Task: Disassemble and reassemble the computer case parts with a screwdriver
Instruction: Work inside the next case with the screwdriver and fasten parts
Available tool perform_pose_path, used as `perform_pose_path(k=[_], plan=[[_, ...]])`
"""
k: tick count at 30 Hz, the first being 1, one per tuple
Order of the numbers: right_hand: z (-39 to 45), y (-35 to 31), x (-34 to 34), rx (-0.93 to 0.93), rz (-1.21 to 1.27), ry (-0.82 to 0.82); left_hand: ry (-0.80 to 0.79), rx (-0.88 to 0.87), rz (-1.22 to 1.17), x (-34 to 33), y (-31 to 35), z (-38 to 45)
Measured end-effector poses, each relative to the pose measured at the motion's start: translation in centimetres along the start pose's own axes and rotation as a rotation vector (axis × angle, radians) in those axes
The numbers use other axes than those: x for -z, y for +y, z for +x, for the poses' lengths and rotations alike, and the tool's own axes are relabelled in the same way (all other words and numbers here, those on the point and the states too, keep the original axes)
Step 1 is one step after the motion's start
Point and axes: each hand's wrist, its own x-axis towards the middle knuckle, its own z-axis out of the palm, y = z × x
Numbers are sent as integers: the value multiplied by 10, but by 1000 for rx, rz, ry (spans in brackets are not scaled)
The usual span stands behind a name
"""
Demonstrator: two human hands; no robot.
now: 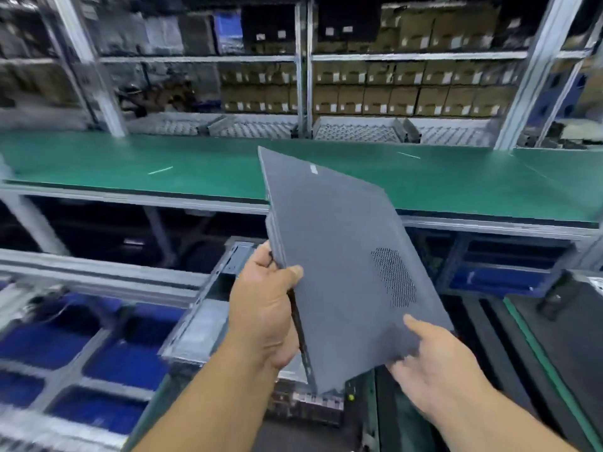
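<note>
Head-height view, forward and down, close over the workbench [130, 171].

Both forearms enter from the lower edge and reach forward, bare to the frame's limit. The left hand [264, 308] is raised, back toward the camera, thumb lying across the near face of the panel [336, 256] and fingers curled round its left edge, gripping it. The right hand [430, 370] sits lower and to the right, palm turned inward, index finger extended along the panel's lower right corner; its remaining fingers pass beneath that corner, blurred.
</note>
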Motion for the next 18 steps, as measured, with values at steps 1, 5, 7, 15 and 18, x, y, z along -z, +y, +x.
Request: perform_pose_path(k=[1,5,7,15,18], plan=[[9,10,-16,-5,-20,-38,51,-27,-50,17,2,-2],[41,38,-64,199,-249,-35,204,-61,-182,85,-3,-7],[52,41,-80,239,-295,-72,271,-1,-197,120,-7,-8],[108,61,-91,206,-539,-151,414,240,24,188,-43,-25],[121,60,-95,306,-614,-42,432,397,8,193,-47,-37]])
